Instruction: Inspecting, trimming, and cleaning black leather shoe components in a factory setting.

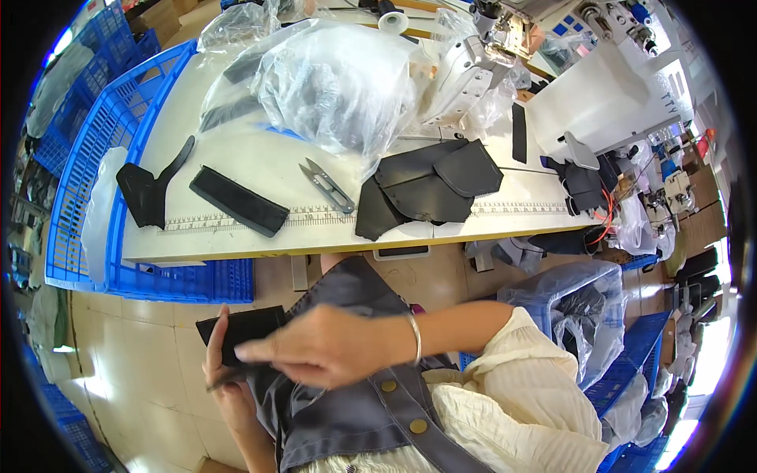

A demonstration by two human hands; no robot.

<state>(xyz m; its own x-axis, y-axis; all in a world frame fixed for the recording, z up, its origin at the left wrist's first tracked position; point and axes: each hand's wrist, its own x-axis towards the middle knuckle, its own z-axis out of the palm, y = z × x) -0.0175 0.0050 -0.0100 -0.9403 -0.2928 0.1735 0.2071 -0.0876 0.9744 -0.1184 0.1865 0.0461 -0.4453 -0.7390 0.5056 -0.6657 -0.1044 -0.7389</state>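
Head view: at lower left of the frame, the left hand (225,377) is holding a black panel (256,322) in a narrowed grip. The right hand (327,347) is pointing across it; its grip is blurring, contents indeterminable. The panel is appearing light, flexible, hardly fragile; opposite edges are offering the best hold.

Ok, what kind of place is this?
Most likely a sewing workshop or small factory floor: a white industrial sewing machine stands on the worktable, thread snips lie near cut black pieces, and a blue plastic crate sits alongside.
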